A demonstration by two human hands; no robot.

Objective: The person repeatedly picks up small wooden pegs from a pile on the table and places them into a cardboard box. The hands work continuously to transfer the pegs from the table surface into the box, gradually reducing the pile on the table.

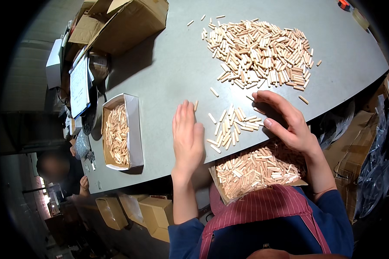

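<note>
I can't tell if the right hand [291, 121], palm hidden, holds anything; it curls half open, three o'clock from the small wooden dowel pile [236, 128]. At nine, the flat left hand [188, 136] looks empty.

Directly in front of you lies a loose group of wooden dowel pins [236, 128]: short, pale, plain cylinders. They rest on their sides on the grey tabletop [168, 69], pointing in mixed directions, several touching. Beyond them, you face a large heaped pile of pins [259, 54]. Below the table edge, nearest you, a carton [216, 183] holds more.
</note>
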